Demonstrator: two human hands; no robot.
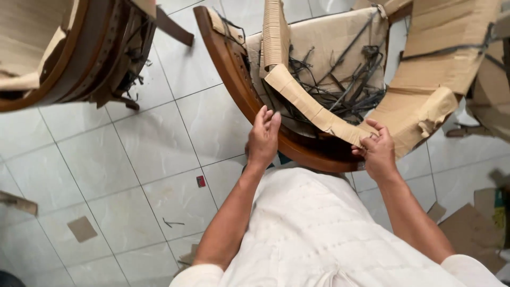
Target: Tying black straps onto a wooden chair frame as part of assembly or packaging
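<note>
Cardboard strip (313, 109) pinched by right hand (378, 151); left hand (263, 139) flat, fingers released, hiding wooden frame (234, 79).

Bare tiled floor (133, 154) lies open leftward (a second chair (74, 48) crowds the far corner).

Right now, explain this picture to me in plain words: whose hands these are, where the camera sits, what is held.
There is one picture, taken by a camera worn on a person's head and looking down past their white clothing to a tiled floor. Both bare hands belong to that person. The left hand rests flat on the curved wooden chair frame. The right hand pinches the end of a cardboard wrapping strip lying across the frame. Loose black straps are tangled inside. A second wrapped chair stands at upper left, and cardboard scraps lie on the tiles.
</note>
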